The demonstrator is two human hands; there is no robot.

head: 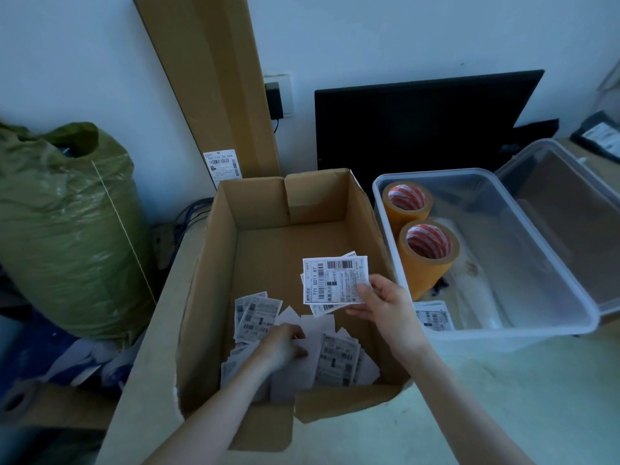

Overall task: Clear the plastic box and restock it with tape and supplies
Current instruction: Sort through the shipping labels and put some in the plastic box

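Observation:
A clear plastic box (570, 290) stands open on the right of the table. Two rolls of tan tape (427, 253) with red-striped cores sit in its left end, and a shipping label (434, 317) lies at its near-left corner. Left of it is an open cardboard box (268, 209) with several loose labels (335, 359) on its floor. My right hand (382, 305) holds a small stack of labels (332, 280) above the cardboard box. My left hand (285, 344) reaches down inside, fingers pressed on the loose labels.
A black monitor (419, 129) stands behind both boxes. A tall flat carton (208, 88) leans on the wall. A stuffed green bag (63, 229) sits at the left. The plastic box's lid (567, 203) hangs open at the right.

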